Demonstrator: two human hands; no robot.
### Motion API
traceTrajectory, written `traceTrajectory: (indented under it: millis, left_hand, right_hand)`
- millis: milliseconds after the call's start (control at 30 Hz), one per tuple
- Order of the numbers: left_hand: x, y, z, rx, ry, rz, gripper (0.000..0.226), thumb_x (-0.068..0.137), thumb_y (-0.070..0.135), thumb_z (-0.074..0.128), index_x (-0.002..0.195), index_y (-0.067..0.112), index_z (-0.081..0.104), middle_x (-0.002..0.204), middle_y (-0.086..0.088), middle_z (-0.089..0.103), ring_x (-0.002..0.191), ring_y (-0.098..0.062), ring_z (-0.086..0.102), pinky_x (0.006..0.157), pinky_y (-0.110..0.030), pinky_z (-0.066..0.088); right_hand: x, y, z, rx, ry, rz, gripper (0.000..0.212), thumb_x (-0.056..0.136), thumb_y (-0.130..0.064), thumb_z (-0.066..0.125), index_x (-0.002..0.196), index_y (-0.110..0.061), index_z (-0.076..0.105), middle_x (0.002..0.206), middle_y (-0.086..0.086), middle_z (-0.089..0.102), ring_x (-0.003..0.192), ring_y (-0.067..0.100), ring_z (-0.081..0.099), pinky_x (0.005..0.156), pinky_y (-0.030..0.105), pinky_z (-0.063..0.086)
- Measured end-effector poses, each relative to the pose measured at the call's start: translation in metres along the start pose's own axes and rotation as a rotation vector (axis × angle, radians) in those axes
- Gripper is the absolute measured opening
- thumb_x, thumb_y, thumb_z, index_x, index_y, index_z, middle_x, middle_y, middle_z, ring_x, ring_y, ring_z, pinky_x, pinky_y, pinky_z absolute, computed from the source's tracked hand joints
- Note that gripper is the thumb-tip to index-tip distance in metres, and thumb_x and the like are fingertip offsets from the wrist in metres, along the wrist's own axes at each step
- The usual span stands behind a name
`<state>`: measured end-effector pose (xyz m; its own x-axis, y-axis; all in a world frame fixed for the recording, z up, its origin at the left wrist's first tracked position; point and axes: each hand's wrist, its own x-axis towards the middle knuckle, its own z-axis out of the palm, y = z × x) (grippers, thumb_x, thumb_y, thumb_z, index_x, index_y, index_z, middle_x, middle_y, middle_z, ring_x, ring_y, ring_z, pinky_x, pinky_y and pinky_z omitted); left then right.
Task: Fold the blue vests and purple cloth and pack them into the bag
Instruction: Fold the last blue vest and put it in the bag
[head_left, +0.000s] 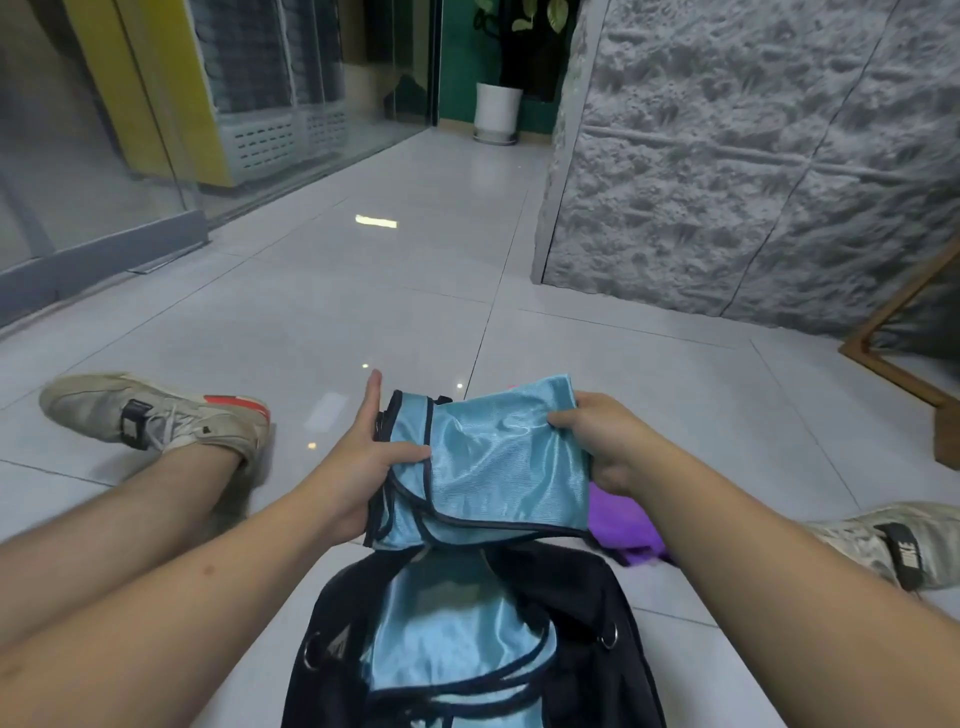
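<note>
- A person sits on the tiled floor (363, 291), legs spread, with a dark bag (587, 623) open between them.
- Both hands hold a folded blue vest (488, 467) just above the bag's mouth.
- The left hand (358, 467) grips the vest's left edge — thumb pressed on top, fingers (371, 400) running up along its side.
- The right hand (608, 441) has its fingers curled round the vest's right edge.
- Another blue vest (441, 639) already lies inside the bag.
- The purple cloth (628, 525) sits on the floor just right of the bag, partly behind the held vest — probably folded, though little shows.
- A worn sneaker (156, 415) rests on each side.
</note>
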<state>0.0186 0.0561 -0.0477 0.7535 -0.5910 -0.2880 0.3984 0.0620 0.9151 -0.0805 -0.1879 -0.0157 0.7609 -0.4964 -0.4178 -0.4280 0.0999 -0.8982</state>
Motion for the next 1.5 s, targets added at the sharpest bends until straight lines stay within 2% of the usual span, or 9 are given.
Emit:
traceTrajectory:
  millis: [167,300,533,800,933,1033,1300,1400,1500]
  left_hand:
    - [-0.035,-0.016,0.0,0.081,-0.025,0.033,0.059,0.09,-0.015,0.063,0.126,0.031,0.071,0.128,-0.014,0.071,0.108,-0.037,0.074,0.092,-0.052,0.06]
    - [-0.055,-0.029,-0.004,0.133,-0.015,-0.006,0.052,0.09,-0.014,0.065,0.117,0.029,0.077,0.122,-0.016,0.073,0.104,-0.042,0.074,0.093,-0.059,0.059]
    - [-0.091,-0.076,-0.004,0.194,0.053,-0.05,0.035,0.088,-0.009,0.07,0.107,0.018,0.082,0.114,-0.016,0.077,0.099,-0.034,0.077,0.086,-0.042,0.062]
    - [-0.109,-0.117,-0.015,0.63,0.007,-0.126,0.039,0.08,0.0,0.077,0.096,0.035,0.083,0.111,0.001,0.077,0.093,-0.02,0.077,0.093,-0.041,0.062]
    - [-0.107,-0.122,-0.013,0.757,-0.031,-0.127,0.039,0.086,0.005,0.077,0.107,0.038,0.078,0.11,0.015,0.07,0.09,-0.014,0.073,0.085,-0.025,0.058]
    - [-0.098,-0.127,-0.009,0.754,-0.042,-0.088,0.048,0.089,0.004,0.075,0.118,0.042,0.072,0.098,0.013,0.066,0.086,-0.019,0.055,0.074,-0.025,0.048]
    - [-0.074,-0.128,0.002,0.855,-0.052,-0.046,0.072,0.091,0.0,0.072,0.152,0.029,0.05,0.134,0.002,0.049,0.093,-0.003,0.061,0.072,0.004,0.04]
    - [-0.06,-0.136,-0.001,0.855,-0.092,-0.074,0.079,0.088,0.005,0.075,0.152,0.042,0.046,0.139,0.003,0.053,0.123,-0.021,0.062,0.104,-0.014,0.044]
    - [-0.047,-0.14,-0.003,0.714,-0.169,-0.111,0.08,0.087,0.005,0.075,0.15,0.045,0.047,0.14,0.009,0.063,0.12,-0.011,0.067,0.107,-0.029,0.052]
  right_hand:
    - [-0.031,0.029,0.003,0.056,-0.007,0.044,0.029,0.106,-0.001,0.045,0.117,-0.01,0.069,0.11,0.017,0.077,0.1,0.033,0.076,0.084,0.044,0.063]
    - [-0.048,0.056,0.006,0.108,-0.01,0.077,0.028,0.106,-0.001,0.045,0.118,-0.008,0.069,0.112,0.018,0.077,0.103,0.035,0.075,0.093,0.05,0.061]
    - [-0.081,0.111,0.006,0.111,-0.004,0.152,0.031,0.103,0.004,0.043,0.119,-0.003,0.068,0.108,0.02,0.078,0.099,0.037,0.077,0.089,0.05,0.062]
    - [-0.109,0.147,0.024,-0.087,-0.005,0.162,0.035,0.094,0.009,0.042,0.104,0.001,0.074,0.099,0.022,0.079,0.094,0.039,0.077,0.09,0.052,0.062]
    - [-0.107,0.156,0.037,-0.273,-0.021,0.123,0.03,0.086,0.0,0.047,0.091,-0.004,0.076,0.092,0.018,0.078,0.083,0.034,0.077,0.079,0.05,0.064]
    - [-0.101,0.152,0.044,-0.505,-0.008,0.015,0.022,0.096,-0.01,0.049,0.084,-0.008,0.067,0.08,0.008,0.066,0.07,0.023,0.06,0.06,0.031,0.046]
    - [-0.07,0.149,0.046,-0.864,0.137,-0.089,0.03,0.11,-0.027,0.041,0.113,-0.007,0.063,0.118,0.014,0.068,0.113,0.036,0.062,0.086,0.037,0.046]
    - [-0.061,0.15,0.051,-0.961,0.185,-0.096,0.031,0.111,-0.03,0.04,0.113,-0.008,0.061,0.118,0.015,0.068,0.114,0.037,0.061,0.087,0.039,0.046]
    - [-0.053,0.151,0.057,-0.986,0.185,-0.097,0.029,0.111,-0.03,0.041,0.111,-0.008,0.06,0.115,0.015,0.068,0.113,0.038,0.062,0.09,0.041,0.05]
